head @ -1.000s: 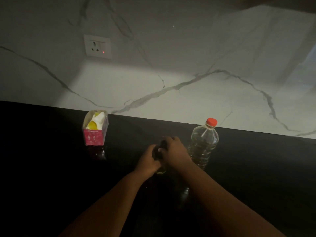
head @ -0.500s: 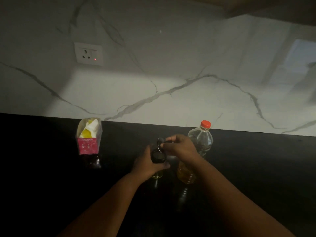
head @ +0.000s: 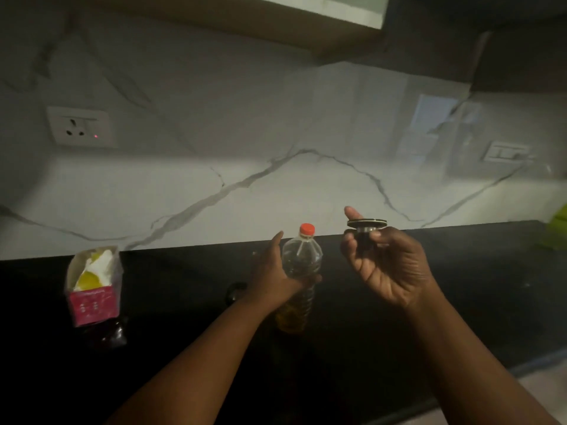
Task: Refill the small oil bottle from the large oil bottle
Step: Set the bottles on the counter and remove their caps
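Large oil bottle [head: 302, 265] stands upright on the dark tabletop [head: 460, 286], red cap on, the left hand [head: 277, 276] curling round its middle; the right hand [head: 385, 265], raised to its right, pinches the small bottle's removed lid [head: 366, 223].

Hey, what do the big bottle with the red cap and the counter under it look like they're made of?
Large oil bottle: likely clear plastic, see-through ribbed wall, yellow oil low inside, matte red cap. Counter: dark polished stone or similar, since it faintly mirrors things; too dim to be sure.
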Motion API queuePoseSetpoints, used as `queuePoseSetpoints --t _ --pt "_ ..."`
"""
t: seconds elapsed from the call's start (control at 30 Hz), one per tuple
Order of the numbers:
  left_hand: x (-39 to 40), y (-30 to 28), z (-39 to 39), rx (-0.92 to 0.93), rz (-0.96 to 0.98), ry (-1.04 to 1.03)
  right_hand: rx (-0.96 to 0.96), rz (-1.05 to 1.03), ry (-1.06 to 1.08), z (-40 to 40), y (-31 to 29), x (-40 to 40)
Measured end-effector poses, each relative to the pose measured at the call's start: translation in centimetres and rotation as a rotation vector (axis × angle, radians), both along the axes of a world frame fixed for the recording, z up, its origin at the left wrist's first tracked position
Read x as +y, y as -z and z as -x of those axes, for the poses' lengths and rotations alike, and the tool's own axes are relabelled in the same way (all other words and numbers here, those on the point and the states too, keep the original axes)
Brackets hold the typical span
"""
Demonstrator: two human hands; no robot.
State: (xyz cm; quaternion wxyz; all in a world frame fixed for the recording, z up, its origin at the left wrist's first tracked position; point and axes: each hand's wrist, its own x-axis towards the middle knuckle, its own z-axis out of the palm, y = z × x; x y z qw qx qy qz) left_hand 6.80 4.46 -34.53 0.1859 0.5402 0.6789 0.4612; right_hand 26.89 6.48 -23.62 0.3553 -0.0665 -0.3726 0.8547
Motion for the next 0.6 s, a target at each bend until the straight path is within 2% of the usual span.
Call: queuePoseSetpoints --t 0.1,0.2,0.27,0.33,0.43,0.6 --pt "1.1 0.2 -1.0 -0.143 -0.037 0.031 -0.157 -0.019 0.265 -2.4 2.2 2.0" --pt "2.4 1.0 -2.0 -0.279 -0.044 0.029 -0.545 -0.156 0.544 -4.3 6.4 4.5" --pt "3.3 1.6 -2.3 -0.307 -0.090 -0.012 -0.698 -0.203 0.688 -5.2 9.9 5.9" --pt "4.1 2.0 -2.8 -0.314 -0.130 -0.040 -0.754 -0.212 0.724 -5.8 13.5 7.3" --pt "5.2 2.4 -3.4 -0.292 -0.166 -0.073 -0.949 -0.342 0.688 -6.4 17.9 8.8" --pt "6.6 2.9 -4.9 -0.289 -0.192 -0.096 -1.230 -0.540 0.543 -7.6 21.1 11.8"
